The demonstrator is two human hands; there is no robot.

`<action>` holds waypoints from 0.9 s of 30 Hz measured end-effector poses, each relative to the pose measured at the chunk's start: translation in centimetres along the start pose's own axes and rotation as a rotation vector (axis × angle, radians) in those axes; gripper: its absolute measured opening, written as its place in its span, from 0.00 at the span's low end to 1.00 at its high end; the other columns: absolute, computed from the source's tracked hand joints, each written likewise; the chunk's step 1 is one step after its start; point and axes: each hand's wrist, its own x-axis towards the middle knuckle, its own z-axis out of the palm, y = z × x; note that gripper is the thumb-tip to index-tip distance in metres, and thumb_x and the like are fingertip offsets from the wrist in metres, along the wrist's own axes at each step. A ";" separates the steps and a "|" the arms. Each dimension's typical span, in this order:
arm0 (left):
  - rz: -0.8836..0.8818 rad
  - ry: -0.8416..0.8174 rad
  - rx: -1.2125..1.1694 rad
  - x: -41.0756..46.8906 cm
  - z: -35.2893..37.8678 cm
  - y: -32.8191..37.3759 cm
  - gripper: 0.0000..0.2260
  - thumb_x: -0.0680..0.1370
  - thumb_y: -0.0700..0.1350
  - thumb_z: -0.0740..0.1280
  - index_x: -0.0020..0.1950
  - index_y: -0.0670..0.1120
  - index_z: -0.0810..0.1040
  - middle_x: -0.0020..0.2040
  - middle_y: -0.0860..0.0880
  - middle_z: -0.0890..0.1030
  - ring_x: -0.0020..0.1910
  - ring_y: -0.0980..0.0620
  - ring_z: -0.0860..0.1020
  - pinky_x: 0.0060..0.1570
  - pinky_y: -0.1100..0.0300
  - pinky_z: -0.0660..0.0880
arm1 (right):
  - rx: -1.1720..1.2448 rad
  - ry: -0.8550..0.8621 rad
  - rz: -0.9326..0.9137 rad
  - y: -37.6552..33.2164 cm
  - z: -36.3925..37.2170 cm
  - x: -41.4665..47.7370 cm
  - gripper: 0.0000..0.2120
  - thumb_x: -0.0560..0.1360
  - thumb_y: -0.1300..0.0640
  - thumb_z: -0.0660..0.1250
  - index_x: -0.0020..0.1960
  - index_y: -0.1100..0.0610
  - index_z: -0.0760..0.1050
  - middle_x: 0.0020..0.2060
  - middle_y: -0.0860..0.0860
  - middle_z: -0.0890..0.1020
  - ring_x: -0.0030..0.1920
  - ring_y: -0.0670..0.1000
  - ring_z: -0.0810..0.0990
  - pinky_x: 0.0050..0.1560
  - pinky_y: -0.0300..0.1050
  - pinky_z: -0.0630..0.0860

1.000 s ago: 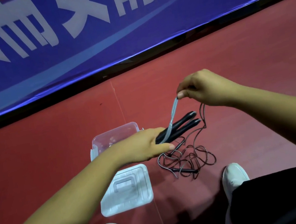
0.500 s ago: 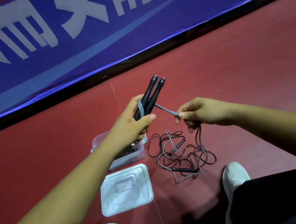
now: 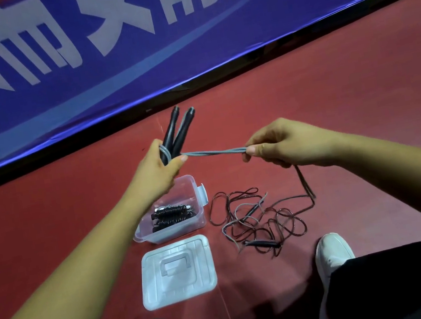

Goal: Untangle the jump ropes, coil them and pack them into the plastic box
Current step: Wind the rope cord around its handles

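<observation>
Left hand (image 3: 156,173), above plastic box (image 3: 176,231), grips two black handles (image 3: 177,131). Right hand (image 3: 281,145), above-right of box, pinches grey rope (image 3: 214,153) stretched taut from handles. Tangled ropes (image 3: 257,218) on floor right of box; coiled rope (image 3: 170,215) inside.

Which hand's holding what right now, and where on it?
Left hand grips the two black handles by their lower ends. Right hand pinches the doubled grey rope stretched from the handles.
</observation>
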 end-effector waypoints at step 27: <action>0.335 -0.466 0.481 -5.1 5.2 3.0 0.09 0.76 0.54 0.69 0.44 0.54 0.70 0.31 0.51 0.73 0.32 0.48 0.72 0.35 0.54 0.68 | -0.430 0.248 -0.279 -2.0 -0.8 2.9 0.08 0.73 0.50 0.74 0.44 0.55 0.84 0.34 0.48 0.82 0.34 0.44 0.76 0.36 0.39 0.71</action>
